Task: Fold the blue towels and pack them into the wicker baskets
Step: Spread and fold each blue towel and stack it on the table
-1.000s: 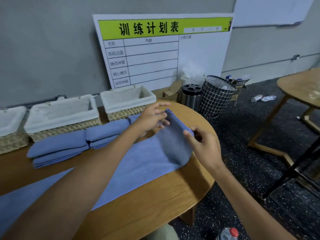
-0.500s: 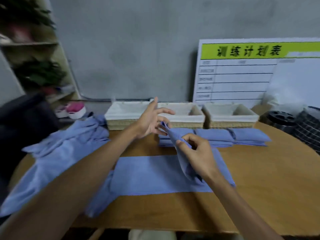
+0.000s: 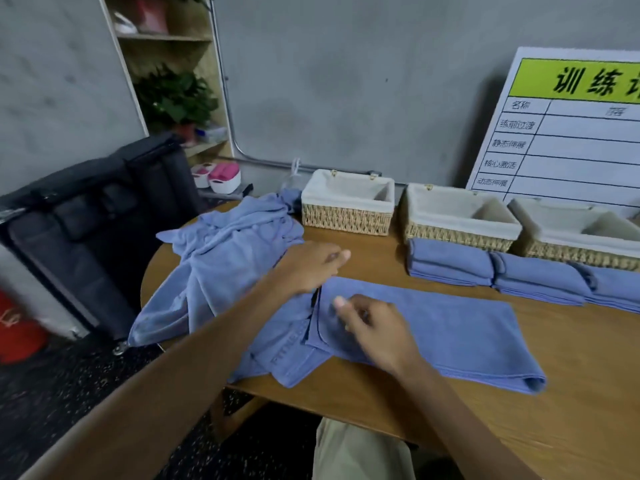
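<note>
Far left, a red object [image 3: 17, 327] sits on the speckled floor beside a dark padded chair [image 3: 86, 216], and behind it a wooden shelf [image 3: 166, 39] carries a green plant [image 3: 176, 98]. Onto the round wooden desk [image 3: 571, 410] now: a crumpled heap of blue towels [image 3: 221, 265] spills over its left edge. The left hand [image 3: 308, 268] rests flat, fingers straight, at the near end of the long folded towel [image 3: 450, 330], and the right hand [image 3: 377, 330] hovers over that same towel with fingers loosely curled, grasping nothing. Along the grey wall stand three lined wicker baskets [image 3: 348, 216], with three folded towels [image 3: 450, 265] lined up in front. A white chart board [image 3: 571, 140] leans far right.
</note>
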Available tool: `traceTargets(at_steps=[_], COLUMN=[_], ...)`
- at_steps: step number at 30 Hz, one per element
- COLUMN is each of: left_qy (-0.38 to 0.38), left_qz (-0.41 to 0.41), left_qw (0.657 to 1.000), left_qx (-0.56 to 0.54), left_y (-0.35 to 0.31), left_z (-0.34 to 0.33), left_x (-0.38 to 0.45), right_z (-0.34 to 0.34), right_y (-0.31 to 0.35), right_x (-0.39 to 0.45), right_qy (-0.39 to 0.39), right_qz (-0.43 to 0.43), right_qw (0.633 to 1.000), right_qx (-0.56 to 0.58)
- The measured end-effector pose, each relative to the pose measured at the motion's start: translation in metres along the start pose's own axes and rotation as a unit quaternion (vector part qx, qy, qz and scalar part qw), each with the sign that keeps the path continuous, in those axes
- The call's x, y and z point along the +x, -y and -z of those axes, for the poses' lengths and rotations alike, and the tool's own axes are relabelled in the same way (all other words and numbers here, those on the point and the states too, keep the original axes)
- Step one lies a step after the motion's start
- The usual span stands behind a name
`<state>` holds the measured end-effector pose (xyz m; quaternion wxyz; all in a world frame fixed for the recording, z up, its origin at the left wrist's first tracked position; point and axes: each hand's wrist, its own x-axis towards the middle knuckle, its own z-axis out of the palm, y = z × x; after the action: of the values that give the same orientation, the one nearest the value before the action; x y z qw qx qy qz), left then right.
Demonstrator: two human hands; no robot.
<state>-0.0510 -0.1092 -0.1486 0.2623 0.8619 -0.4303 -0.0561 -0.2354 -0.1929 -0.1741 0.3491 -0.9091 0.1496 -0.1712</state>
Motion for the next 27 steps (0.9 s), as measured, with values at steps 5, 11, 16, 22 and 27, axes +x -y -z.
traceTargets(at_steps=[5,11,16,22,27], left_qy=[-0.088,0.137,0.168,0.135,0.129], left_qz=[-0.102,-0.065,-0.071,-0.024,-0.028], left_qw=[0.99,0.979,0.969,0.973,0.973], left_qx=[0.032,0.133,0.165,0.187,0.188], left_y=[-0.061,-0.102,-0.101,-0.069,-0.071], left_z=[-0.05,-0.123,-0.129,-0.112,-0.111], left_x=[-0.022,-0.022,-0.016,-0.031,-0.032], right_z=[0.054,0.104,0.124,0.14,0.149], right_y=[-0.073,-0.151,-0.165,-0.18,-0.184], right_x=[0.004,-0.037,-0.045,-0.061,-0.074], right_qy=[-0.136,0.088,0.088,0.068,0.013], right_qz=[0.016,-0.11,-0.132,-0.161,-0.208], right_qw=[0.98,0.939,0.935,0.936,0.939], right_qx=[-0.144,-0.313,-0.316,-0.305,-0.273])
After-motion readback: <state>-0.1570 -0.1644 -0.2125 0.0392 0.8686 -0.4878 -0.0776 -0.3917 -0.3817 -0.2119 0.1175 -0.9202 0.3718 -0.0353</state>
